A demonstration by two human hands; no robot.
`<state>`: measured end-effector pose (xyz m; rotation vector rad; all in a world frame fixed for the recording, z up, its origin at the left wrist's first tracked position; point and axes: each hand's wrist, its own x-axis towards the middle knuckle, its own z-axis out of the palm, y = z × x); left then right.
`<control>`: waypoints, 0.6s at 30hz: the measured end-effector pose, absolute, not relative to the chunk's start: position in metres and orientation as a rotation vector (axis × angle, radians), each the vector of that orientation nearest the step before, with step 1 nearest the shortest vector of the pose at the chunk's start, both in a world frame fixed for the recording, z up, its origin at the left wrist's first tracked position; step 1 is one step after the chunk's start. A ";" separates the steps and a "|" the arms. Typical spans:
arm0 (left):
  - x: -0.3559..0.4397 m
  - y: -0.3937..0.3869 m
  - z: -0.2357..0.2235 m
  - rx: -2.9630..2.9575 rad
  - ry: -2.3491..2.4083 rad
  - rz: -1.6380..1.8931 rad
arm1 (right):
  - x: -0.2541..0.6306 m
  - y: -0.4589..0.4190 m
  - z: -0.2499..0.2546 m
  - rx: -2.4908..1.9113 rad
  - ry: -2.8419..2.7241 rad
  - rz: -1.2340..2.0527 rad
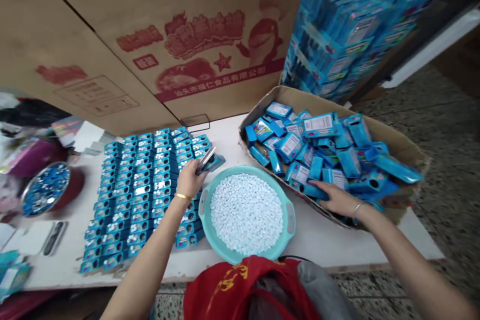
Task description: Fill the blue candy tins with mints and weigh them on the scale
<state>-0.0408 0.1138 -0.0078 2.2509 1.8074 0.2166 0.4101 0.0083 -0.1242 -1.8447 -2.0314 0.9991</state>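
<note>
My left hand is closed around a slim silvery tool, its exact kind unclear. A tilted small blue candy box shows right beside the fingers; whether they grip it too is hard to see. Below it, a turquoise basin holds many small white candies. My right hand reaches into a cut-down cardboard carton, its fingers closed on the end of a blue candy box near the front wall. More boxes lie jumbled around it. On the left stand rows of upright blue boxes with round holes on top.
A large printed cardboard box stands behind the table. Plastic-wrapped stacks of blue boxes rise at the back right. A dark red bowl of blue and silver pieces sits at the left. The table's front edge runs by my lap.
</note>
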 end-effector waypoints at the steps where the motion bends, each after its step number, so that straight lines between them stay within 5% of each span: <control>1: -0.050 0.120 -0.017 2.233 1.842 0.138 | 0.412 0.009 -0.130 -1.862 -2.087 1.032; 10: -0.060 0.133 -0.083 2.170 1.871 -0.132 | 0.399 0.011 -0.123 -2.006 -2.124 0.750; 18: -0.061 0.088 -0.053 2.199 1.621 0.023 | 0.350 -0.006 -0.036 -1.716 -1.234 0.822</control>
